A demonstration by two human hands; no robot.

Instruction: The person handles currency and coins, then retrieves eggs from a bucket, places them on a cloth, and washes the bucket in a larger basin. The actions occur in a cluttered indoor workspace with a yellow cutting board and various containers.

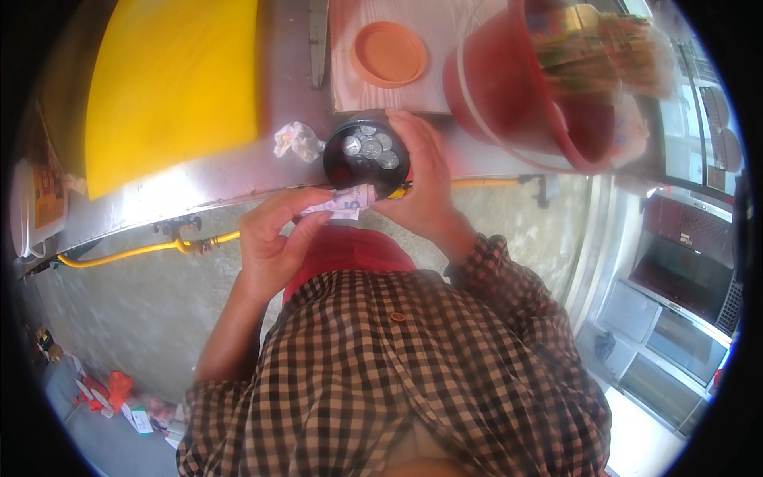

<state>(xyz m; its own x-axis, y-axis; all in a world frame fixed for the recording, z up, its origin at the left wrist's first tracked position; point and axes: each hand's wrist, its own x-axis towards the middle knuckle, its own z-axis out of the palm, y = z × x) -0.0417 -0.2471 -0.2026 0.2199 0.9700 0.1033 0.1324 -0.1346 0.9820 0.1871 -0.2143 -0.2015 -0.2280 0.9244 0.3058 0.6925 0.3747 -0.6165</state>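
Note:
Between the thumb and fingers of my left hand [277, 235] are folded banknotes [343, 203], held at the near rim of a round black container [334, 173]. Several silver-coloured coins [372, 148] lie inside it. My right hand [420, 179] grips the container's right side, fingers along its wall and thumb close to the notes. A crumpled white tissue [298, 142] rests on the metal counter just left of the container.
Beyond the container is a pale wood-grain board [351, 98] bearing an orange round lid or dish [390, 53]. A red bucket [495, 77] with a handle stands at right, packages behind its rim. A yellow panel [179, 89] covers the left counter; a yellow hose [125, 256] runs below the edge.

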